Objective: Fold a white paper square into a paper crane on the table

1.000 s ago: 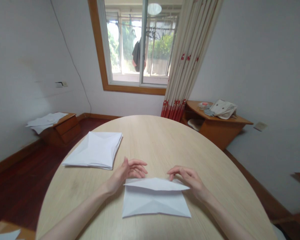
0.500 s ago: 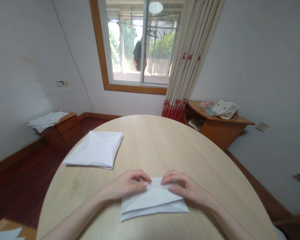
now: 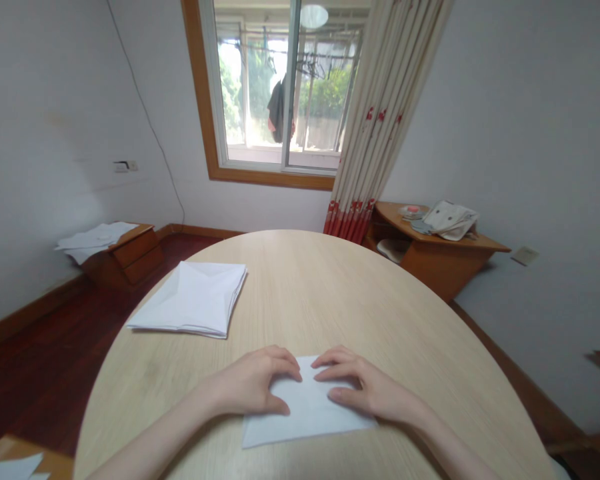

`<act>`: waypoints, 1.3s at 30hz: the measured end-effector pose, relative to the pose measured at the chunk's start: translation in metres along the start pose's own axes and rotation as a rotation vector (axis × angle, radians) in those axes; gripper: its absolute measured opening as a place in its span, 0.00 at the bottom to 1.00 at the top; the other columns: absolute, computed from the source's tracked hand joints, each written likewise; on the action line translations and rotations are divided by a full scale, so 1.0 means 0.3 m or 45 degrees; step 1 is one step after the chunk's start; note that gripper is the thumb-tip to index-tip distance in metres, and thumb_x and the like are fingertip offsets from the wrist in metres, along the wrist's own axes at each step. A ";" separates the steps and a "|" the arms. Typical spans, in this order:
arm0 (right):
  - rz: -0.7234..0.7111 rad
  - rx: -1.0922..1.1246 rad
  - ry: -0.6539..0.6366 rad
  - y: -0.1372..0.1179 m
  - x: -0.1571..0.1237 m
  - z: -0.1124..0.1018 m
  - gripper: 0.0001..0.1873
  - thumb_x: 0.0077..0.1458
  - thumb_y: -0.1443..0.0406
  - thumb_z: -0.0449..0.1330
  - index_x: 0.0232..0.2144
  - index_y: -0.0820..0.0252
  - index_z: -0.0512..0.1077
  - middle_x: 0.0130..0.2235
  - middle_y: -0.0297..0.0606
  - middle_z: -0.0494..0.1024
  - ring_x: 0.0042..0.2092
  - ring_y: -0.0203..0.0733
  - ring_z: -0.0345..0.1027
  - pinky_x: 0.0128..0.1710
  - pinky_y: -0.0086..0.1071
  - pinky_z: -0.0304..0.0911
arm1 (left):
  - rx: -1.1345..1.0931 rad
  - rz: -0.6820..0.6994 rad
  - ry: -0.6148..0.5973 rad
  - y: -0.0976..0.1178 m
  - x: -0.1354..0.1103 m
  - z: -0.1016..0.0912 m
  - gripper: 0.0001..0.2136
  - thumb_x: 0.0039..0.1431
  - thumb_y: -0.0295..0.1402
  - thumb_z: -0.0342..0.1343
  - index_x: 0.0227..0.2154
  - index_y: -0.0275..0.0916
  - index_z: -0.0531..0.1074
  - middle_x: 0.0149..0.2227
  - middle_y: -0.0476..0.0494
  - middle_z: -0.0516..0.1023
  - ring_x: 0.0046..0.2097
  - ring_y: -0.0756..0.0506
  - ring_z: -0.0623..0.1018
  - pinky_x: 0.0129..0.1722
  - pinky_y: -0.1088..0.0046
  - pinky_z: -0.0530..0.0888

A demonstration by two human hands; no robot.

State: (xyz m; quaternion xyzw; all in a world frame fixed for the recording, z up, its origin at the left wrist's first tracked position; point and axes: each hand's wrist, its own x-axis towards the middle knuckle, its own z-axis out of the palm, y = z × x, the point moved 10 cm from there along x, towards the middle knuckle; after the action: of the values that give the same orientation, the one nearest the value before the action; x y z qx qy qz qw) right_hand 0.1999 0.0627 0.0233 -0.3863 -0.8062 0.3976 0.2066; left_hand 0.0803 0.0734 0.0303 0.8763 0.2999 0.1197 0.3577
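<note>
A white sheet of paper (image 3: 307, 417), folded over, lies flat on the table near its front edge. My left hand (image 3: 265, 381) rests on the paper's left part, thumb and fingers spread apart. On the right part lies my right hand (image 3: 353, 380), its fingers stretched toward the middle of the sheet and its thumb apart from them. The fingertips of the two hands are close together but do not touch. Both palms cover the paper's side edges and part of its far edge.
A stack of white paper (image 3: 193, 297) sits at the left of the round wooden table (image 3: 330, 287). Beyond it stand a low drawer cabinet (image 3: 137, 253) with papers on top and, to the right, a corner cabinet (image 3: 430, 263) bearing a cloth bag (image 3: 450, 220). A curtain (image 3: 375, 133) hangs by the window.
The paper's upper flap has come down toward me, so its near edges now meet. My fingers have opened from a pinch near the far edge and spread flat on the paper.
</note>
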 end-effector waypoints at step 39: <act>0.234 -0.994 0.254 0.053 0.077 0.098 0.30 0.62 0.65 0.45 0.65 0.63 0.52 0.66 0.45 0.52 0.67 0.50 0.44 0.64 0.50 0.48 | 0.664 -0.082 0.283 -0.082 0.035 0.085 0.25 0.68 0.39 0.42 0.64 0.34 0.52 0.66 0.33 0.56 0.66 0.38 0.55 0.63 0.54 0.57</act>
State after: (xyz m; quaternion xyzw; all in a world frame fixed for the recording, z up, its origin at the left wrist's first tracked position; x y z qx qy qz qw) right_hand 0.1742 0.0730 -0.0064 -0.5427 -0.8347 0.0391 0.0854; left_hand 0.0886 0.0794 -0.0053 0.9101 0.3857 0.1226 0.0888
